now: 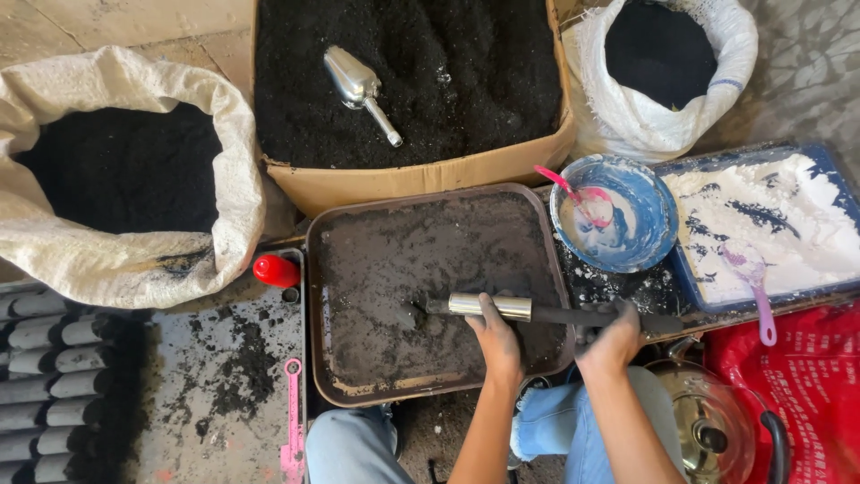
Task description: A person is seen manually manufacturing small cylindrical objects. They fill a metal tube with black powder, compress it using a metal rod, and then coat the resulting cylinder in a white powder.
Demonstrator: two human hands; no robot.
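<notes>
My left hand (498, 339) grips a shiny metal tube (489, 306) lying crosswise over a brown tray (313, 296). The tray holds a thin layer of dark powder (403, 260). A black rod (560, 315) sticks out of the tube's right end, and my right hand (613, 339) is closed around it near the tray's right rim. The tube's left tip rests on the powder. My knees in blue jeans sit just below the tray.
A cardboard box (421, 179) of dark powder with a metal scoop (360, 90) stands behind the tray, between two white sacks (116, 260) (627, 116). To the right are a blue bowl (649, 233), a tray of white powder (788, 224) and a glass kettle (708, 421). Dark cylinders (45, 376) are stacked at the left.
</notes>
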